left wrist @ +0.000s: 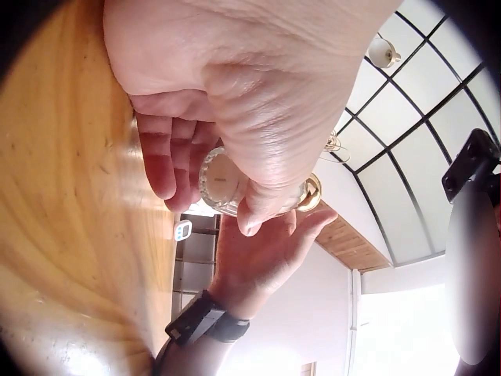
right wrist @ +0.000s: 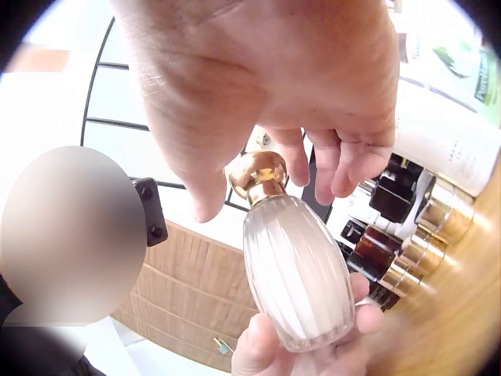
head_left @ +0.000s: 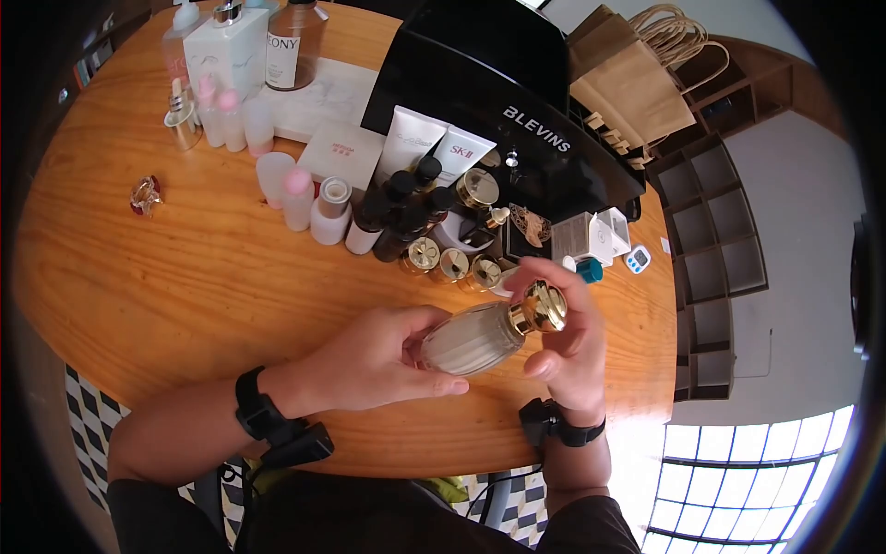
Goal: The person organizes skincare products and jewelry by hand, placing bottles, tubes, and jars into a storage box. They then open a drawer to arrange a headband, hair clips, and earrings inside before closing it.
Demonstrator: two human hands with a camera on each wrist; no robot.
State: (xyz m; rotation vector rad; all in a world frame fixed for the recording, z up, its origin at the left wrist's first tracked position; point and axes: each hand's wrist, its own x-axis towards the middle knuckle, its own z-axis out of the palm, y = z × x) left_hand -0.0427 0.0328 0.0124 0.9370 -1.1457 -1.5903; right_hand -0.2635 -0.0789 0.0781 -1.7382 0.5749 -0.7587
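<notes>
My left hand (head_left: 365, 360) grips a ribbed glass perfume bottle (head_left: 472, 340) near its base, with the thumb along one side. The bottle is tilted, its round gold cap (head_left: 541, 307) pointing to the right and up. My right hand (head_left: 581, 343) is spread around the cap, fingers behind it and thumb below. In the right wrist view, the cap (right wrist: 258, 174) sits between the thumb and the fingers, with gaps on both sides. The bottle's faceted glass base (left wrist: 213, 178) faces the camera in the left wrist view. Both hands are above the wooden table (head_left: 185, 286).
Several gold-capped jars (head_left: 452, 265) stand just beyond the bottle, near dark bottles (head_left: 399, 217) and white tubes (head_left: 413, 143). A black box (head_left: 517, 120) stands behind them. Pink-capped bottles (head_left: 297, 198) are at left, and a small timer (head_left: 638, 259) lies at right.
</notes>
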